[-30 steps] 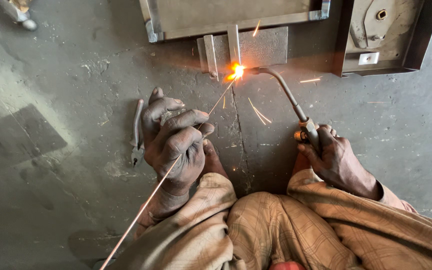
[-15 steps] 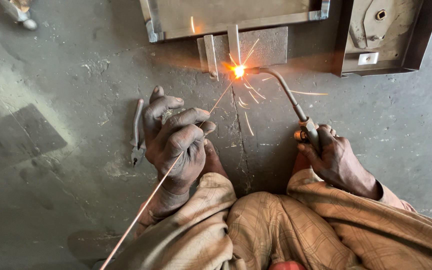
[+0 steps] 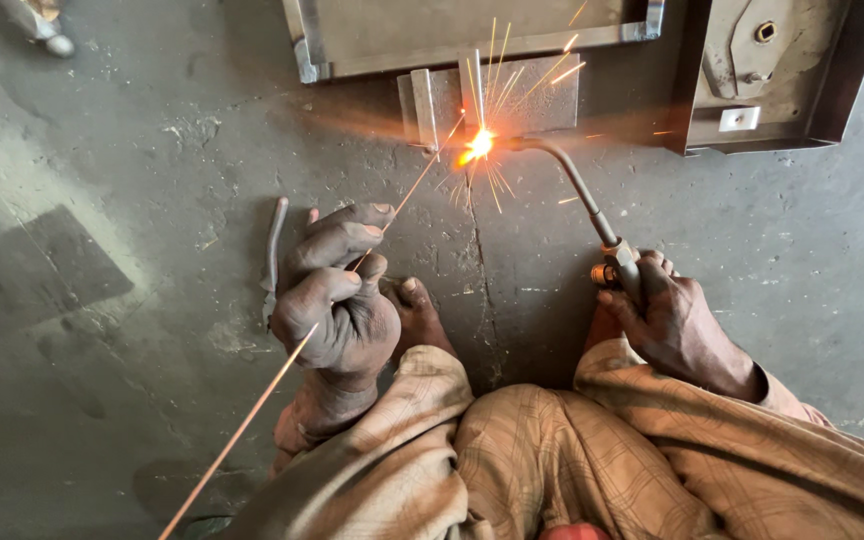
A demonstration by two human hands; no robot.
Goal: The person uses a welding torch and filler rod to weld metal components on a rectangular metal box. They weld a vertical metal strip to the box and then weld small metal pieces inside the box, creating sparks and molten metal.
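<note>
The left hand (image 3: 337, 300) is closed around a thin filler rod (image 3: 252, 420), with the fingers curled and the rod passing between them. The rod runs from about 7 o'clock, low in the view, up toward 1 o'clock, and its tip reaches the bright flame (image 3: 477, 147). The right hand (image 3: 667, 320) is closed around the handle of a gas torch (image 3: 592, 215); the curved neck of the torch goes from the hand up toward 11 o'clock and ends at the same glowing spot. Sparks fly out from this spot in all directions. The flame sits on a small flat metal plate (image 3: 542, 100) with upright strips (image 3: 422, 105), lying on the concrete floor (image 3: 152, 150) at 12 o'clock from the person. Just beyond it lies a metal frame (image 3: 472, 40), and at 2 o'clock a dark metal tray (image 3: 832, 90). A bare foot (image 3: 417, 310) rests on the floor just beside the left hand, and a grey tool (image 3: 274, 255) lies at 9 o'clock of that hand
</note>
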